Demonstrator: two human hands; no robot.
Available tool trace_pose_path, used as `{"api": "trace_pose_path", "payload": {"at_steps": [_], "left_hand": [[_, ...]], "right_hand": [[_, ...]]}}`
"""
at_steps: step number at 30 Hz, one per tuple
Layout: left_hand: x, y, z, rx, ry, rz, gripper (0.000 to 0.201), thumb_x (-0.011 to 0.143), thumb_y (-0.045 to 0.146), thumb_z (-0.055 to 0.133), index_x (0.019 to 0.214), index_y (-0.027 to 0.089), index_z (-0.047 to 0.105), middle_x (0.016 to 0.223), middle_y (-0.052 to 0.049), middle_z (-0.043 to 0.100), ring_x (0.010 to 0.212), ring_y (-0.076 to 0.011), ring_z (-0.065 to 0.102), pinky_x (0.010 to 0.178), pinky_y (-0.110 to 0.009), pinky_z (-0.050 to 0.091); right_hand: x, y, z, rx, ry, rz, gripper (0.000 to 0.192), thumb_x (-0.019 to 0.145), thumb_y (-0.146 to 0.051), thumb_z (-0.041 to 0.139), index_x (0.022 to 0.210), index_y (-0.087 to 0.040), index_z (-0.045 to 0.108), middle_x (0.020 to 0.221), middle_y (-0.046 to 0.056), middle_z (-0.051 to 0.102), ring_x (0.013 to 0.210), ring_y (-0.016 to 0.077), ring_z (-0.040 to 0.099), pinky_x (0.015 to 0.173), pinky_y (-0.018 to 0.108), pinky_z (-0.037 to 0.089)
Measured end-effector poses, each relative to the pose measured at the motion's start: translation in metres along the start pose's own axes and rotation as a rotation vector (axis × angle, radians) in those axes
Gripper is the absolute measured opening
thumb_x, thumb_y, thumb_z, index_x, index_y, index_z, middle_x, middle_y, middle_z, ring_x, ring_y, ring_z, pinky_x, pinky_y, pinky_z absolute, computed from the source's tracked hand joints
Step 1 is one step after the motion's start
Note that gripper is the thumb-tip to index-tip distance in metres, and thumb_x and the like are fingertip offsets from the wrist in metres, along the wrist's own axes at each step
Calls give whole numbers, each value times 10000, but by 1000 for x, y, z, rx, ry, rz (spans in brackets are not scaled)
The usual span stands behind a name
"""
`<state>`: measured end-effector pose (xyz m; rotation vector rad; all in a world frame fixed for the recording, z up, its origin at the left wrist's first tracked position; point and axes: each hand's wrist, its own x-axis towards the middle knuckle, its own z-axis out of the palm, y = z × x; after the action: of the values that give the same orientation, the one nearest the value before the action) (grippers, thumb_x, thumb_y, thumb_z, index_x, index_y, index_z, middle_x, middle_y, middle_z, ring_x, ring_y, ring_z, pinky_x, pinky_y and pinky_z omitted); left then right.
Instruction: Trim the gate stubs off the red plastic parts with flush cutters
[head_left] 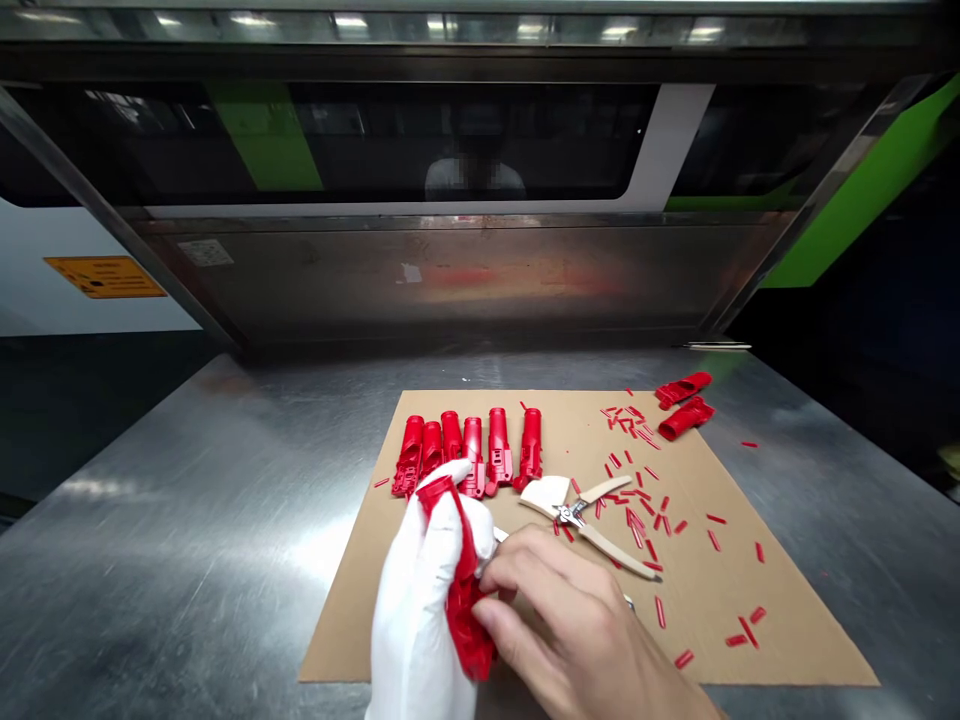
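I hold a red plastic part [465, 590] in my left hand [420, 600], which wears a white glove and is wrapped around it. The part's long axis runs nearly straight away from me, tilted a little to the left: its far end pokes out above my gloved fingers, its near end sits low by my palm. My bare right hand [577, 630] is closed against the part's right side, fingertips pinching at it; a thin metal tool seems to show between my fingers, but I cannot tell for sure.

All of this hangs over the near edge of a cardboard sheet [750, 640] lying on the steel worktop [187, 520]. Just beyond my left hand, a row of six like red parts [472, 452] lies side by side, each with its length pointing away from me. To the right of the row lie cutters with pale handles [592, 515], open, among scattered red offcuts [645, 500]. Two more red parts [684, 405] lie at the sheet's far right corner.
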<state>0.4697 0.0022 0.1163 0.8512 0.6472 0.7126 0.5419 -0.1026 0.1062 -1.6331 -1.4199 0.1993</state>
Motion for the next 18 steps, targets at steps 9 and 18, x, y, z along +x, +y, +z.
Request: {"api": "trace_pose_path", "payload": {"at_steps": [9, 18], "left_hand": [[10, -13, -17, 100, -49, 61, 591, 852, 592, 696, 1261, 202, 521, 565, 65, 526, 395, -73, 368, 400, -232, 207], [6, -11, -15, 120, -90, -5, 552, 863, 598, 675, 1217, 197, 538, 536, 80, 486, 386, -59, 299, 436, -215, 294]], "right_hand": [[-12, 6, 20, -333, 213, -356, 302, 966, 5, 374, 947, -118, 649, 742, 46, 578, 605, 160, 501, 554, 297, 404], [-9, 3, 7, -236, 128, -336, 187, 976, -31, 470, 957, -106, 641, 805, 73, 637, 653, 160, 573, 598, 271, 484]]}}
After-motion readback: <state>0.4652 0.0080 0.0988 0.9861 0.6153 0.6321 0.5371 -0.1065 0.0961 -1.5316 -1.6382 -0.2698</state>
